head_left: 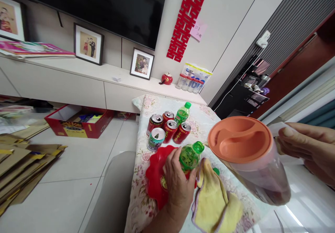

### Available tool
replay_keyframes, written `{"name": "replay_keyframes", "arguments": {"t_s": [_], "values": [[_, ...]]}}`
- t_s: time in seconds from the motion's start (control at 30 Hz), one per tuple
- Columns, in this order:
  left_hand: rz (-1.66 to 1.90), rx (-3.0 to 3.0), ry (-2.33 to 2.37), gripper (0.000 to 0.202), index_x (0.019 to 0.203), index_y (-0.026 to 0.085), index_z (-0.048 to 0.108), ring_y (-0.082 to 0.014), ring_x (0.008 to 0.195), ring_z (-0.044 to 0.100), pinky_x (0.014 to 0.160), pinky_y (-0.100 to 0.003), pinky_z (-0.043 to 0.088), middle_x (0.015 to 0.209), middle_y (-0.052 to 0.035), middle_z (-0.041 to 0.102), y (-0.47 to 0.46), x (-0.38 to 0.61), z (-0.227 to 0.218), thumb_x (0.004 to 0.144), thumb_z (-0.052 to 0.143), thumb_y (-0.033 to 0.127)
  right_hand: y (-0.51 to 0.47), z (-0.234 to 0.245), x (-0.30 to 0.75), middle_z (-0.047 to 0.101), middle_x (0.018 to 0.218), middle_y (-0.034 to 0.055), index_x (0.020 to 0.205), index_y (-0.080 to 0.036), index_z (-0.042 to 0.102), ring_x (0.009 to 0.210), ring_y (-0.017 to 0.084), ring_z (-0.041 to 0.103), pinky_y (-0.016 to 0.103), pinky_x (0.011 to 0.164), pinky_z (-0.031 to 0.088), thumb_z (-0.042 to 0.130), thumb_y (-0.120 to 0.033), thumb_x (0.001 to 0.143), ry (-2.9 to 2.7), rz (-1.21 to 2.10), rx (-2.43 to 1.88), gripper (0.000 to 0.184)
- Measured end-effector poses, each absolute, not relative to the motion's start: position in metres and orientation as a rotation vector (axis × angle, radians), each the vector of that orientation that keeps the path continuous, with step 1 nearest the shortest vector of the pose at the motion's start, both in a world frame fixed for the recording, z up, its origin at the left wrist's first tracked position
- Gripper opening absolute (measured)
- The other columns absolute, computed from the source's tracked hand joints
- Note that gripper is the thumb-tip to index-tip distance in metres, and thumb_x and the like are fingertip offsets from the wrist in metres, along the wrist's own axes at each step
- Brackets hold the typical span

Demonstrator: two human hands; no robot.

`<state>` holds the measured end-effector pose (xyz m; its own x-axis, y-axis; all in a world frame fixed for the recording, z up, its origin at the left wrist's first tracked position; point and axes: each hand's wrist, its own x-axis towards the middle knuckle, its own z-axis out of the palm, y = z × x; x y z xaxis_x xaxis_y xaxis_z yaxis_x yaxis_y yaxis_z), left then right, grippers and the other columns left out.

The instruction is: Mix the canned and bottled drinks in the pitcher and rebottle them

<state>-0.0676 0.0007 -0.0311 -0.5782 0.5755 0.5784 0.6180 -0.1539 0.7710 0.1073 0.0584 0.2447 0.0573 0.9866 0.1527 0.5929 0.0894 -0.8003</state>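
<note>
My left hand (179, 182) is wrapped round a green plastic bottle (190, 156) with its cap off, over a red scalloped tray (154, 177). By its handle, my right hand (310, 145) grips a clear pitcher (269, 180) with an orange lid (240, 140). The pitcher tilts toward the bottle, its spout close to the open neck; dark liquid shows low inside. Whether liquid is flowing I cannot tell. Beside the bottle lies a yellow cloth (213, 201), with a green cap (216, 171) at its edge.
Several opened drink cans (170, 130) and a capped green bottle (182, 114) stand farther back on the flowered tablecloth (141, 194). Behind is a low cabinet (117, 93) with framed photos, a red pot (166, 78) and lidded jars (188, 83). Flattened cardboard (28, 170) and a red box (78, 123) lie left.
</note>
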Motion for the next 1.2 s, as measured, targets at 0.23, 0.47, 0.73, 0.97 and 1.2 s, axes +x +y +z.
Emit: {"name": "replay_keyframes", "arguments": {"t_s": [0.23, 0.47, 0.73, 0.97, 1.2], "values": [[-1.88, -1.414, -2.026, 0.068, 0.146, 0.015, 0.046, -0.037, 0.122, 0.068, 0.095, -0.054, 0.061, 0.134, -0.0219, 0.066, 0.0002, -0.067, -0.0304, 0.084, 0.074, 0.011, 0.057, 0.2459, 0.1087, 0.059, 0.056, 0.0062, 0.051, -0.021, 0.068, 0.054, 0.017, 0.053, 0.026, 0.048, 0.044, 0.091, -0.078, 0.041, -1.632, 0.669, -1.599, 0.062], [-1.842, -1.456, -2.02, 0.069, 0.147, 0.015, 0.045, -0.0362, 0.121, 0.068, 0.094, -0.052, 0.062, 0.133, -0.021, 0.066, -0.0012, -0.0691, -0.0292, 0.085, 0.076, 0.014, 0.0562, 0.2467, 0.1043, 0.056, 0.054, 0.0058, 0.047, -0.021, 0.064, 0.05, 0.015, 0.049, 0.026, 0.045, 0.041, 0.089, -0.081, 0.041, -1.643, 0.662, -1.608, 0.065], [-1.869, -1.414, -2.019, 0.062, 0.145, 0.016, 0.047, -0.0347, 0.121, 0.068, 0.095, -0.051, 0.06, 0.133, -0.0199, 0.066, 0.0006, -0.0673, -0.0277, 0.089, 0.071, 0.016, 0.0582, 0.2443, 0.1129, 0.062, 0.059, 0.0069, 0.054, -0.02, 0.071, 0.056, 0.017, 0.054, 0.026, 0.05, 0.045, 0.092, -0.076, 0.042, -1.625, 0.667, -1.604, 0.061], [-1.872, -1.404, -2.021, 0.062, 0.146, 0.017, 0.047, -0.0344, 0.121, 0.068, 0.094, -0.049, 0.06, 0.133, -0.019, 0.067, 0.0003, -0.0678, -0.0296, 0.089, 0.072, 0.018, 0.0586, 0.2452, 0.1117, 0.065, 0.06, 0.0081, 0.054, -0.021, 0.071, 0.057, 0.019, 0.057, 0.028, 0.05, 0.047, 0.092, -0.076, 0.04, -1.613, 0.658, -1.61, 0.06], [-1.878, -1.393, -2.026, 0.063, 0.144, 0.015, 0.048, -0.0353, 0.12, 0.068, 0.095, -0.051, 0.06, 0.131, -0.0199, 0.067, 0.0, -0.0666, -0.0261, 0.087, 0.072, 0.014, 0.0573, 0.2459, 0.1101, 0.059, 0.056, 0.0066, 0.05, -0.02, 0.069, 0.053, 0.016, 0.052, 0.025, 0.046, 0.044, 0.093, -0.075, 0.038, -1.596, 0.674, -1.609, 0.061]]}}
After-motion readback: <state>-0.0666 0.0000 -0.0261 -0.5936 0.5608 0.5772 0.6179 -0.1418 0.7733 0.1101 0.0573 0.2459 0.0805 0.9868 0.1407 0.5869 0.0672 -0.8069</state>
